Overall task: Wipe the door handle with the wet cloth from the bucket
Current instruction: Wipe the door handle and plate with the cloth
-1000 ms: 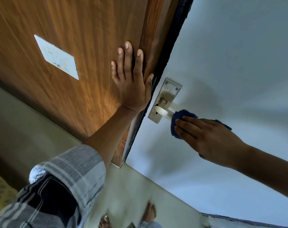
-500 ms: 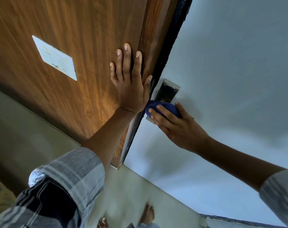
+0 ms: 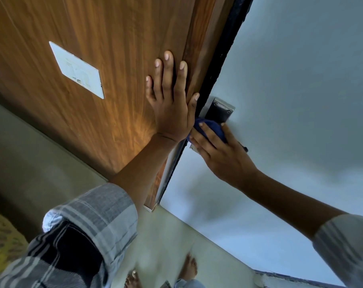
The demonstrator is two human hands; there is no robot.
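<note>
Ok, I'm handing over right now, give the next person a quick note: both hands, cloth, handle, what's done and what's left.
Left hand: open, flat on the wooden door, bracing it.
Right hand: pressing the blue cloth over the door handle; only the metal plate's top and one lower corner show, the lever is covered.
Bucket: out of view.
Done: cloth is on the handle, wiping in progress.
Left: finish the lever and plate, then lift the cloth away.

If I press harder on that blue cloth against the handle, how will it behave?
The blue cloth looks soft and floppy, bunched under the right hand, so it would probably squash around the handle plate. If wet, it may slide on the metal.
</note>
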